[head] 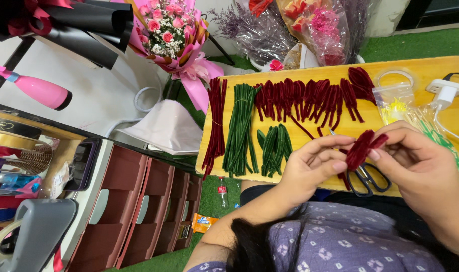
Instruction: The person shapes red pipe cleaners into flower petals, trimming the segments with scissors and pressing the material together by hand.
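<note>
Here, in the head view, both hands meet above the near edge of a yellow wooden board [340, 70] that serves as the worktop. The left hand [310, 166] is curled, its thumb and fingertips pinched on the lower end of a dark red folded pipe cleaner [359, 149]; the right hand [416, 161] closes its thumb and forefinger on the upper end of the same piece, so the piece is held between the two hands, tilted, just above the board. Directly beneath it, at the near edge, lie black-handled scissors [366, 180]. Across the far half of the board runs a row of dark red folded loops [310, 98]. Towards the left edge lie straight dark red stems [216, 121], beside them a bundle of straight green stems [241, 128], then a smaller clump of green folded loops [275, 143]. Near the right edge lie a clear bag with yellow bits [398, 103] and a white plug with its cable [445, 90]. Beyond the board's far left corner stands a pink wrapped bouquet [170, 30].
</note>
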